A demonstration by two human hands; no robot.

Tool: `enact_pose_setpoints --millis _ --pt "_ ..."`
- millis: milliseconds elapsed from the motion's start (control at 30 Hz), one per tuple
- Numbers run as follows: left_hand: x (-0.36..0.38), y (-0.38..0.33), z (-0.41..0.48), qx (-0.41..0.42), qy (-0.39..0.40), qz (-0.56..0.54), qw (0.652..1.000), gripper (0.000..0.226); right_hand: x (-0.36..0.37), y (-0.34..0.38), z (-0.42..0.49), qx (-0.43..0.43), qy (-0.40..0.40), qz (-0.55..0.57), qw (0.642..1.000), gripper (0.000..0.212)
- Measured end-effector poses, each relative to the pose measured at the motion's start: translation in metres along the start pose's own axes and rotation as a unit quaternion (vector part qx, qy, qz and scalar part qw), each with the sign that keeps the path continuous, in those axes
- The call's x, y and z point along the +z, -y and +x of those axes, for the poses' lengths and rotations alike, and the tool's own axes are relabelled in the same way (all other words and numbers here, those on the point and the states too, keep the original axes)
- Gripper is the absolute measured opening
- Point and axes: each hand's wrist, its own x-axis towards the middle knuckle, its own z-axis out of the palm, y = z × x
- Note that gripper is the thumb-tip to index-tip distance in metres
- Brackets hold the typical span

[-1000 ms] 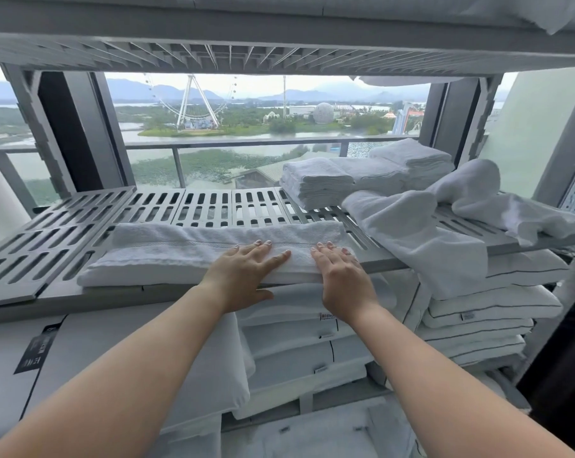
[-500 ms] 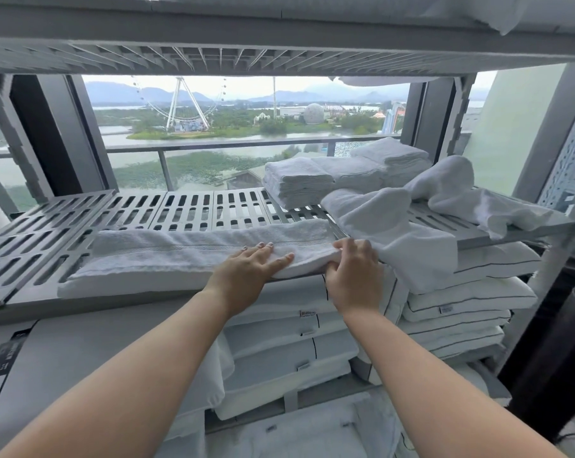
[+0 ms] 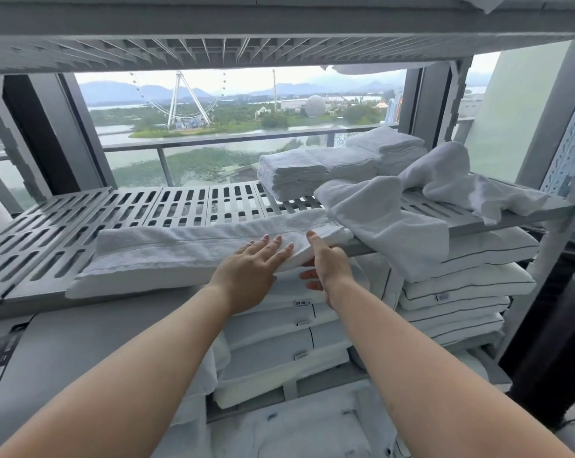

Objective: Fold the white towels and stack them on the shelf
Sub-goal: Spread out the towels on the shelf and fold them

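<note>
We find the long folded towel lying flat along the front edge of the slatted grey shelf, running from 9 o'clock toward 3 o'clock across the middle of the view. The left hand rests palm down on the towel's upper face, near its 3 o'clock end. Its fingers are straight and slightly spread, pressing the cloth and gripping nothing. The right hand sits just beside it, at 3 o'clock, and has hold of the towel's end. The thumb lies on top of the cloth and the fingertips show beneath the overhanging edge, so we read the end as pinched between them. At 1 o'clock from the hands, a stack of folded towels stands toward the back of the same shelf. At 2 o'clock, a loose towel drapes over the shelf's front edge, just beside the held end. A second loose towel lies bunched behind it. At 4 o'clock, below the shelf, white pillows are stacked.
</note>
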Motion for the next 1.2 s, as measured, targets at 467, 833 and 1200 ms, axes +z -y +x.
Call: enact_pose_setpoints --millis 467,833,1200 --pt "-0.031 0.072 0.001 -0.252 0.106 -0.121 0.954 0.064 0.044 0.013 0.014 -0.044 -0.096 0.074 0.992 0.046" --pt "-0.016 0.076 0.004 -0.213 0.177 -0.062 0.959 0.076 0.085 0.025 0.02 -0.086 -0.145 0.127 0.977 0.058" --pt "-0.032 0.112 -0.025 -0.188 0.195 -0.111 0.956 0.082 0.123 0.048 0.022 -0.16 -0.212 0.07 0.961 0.058"
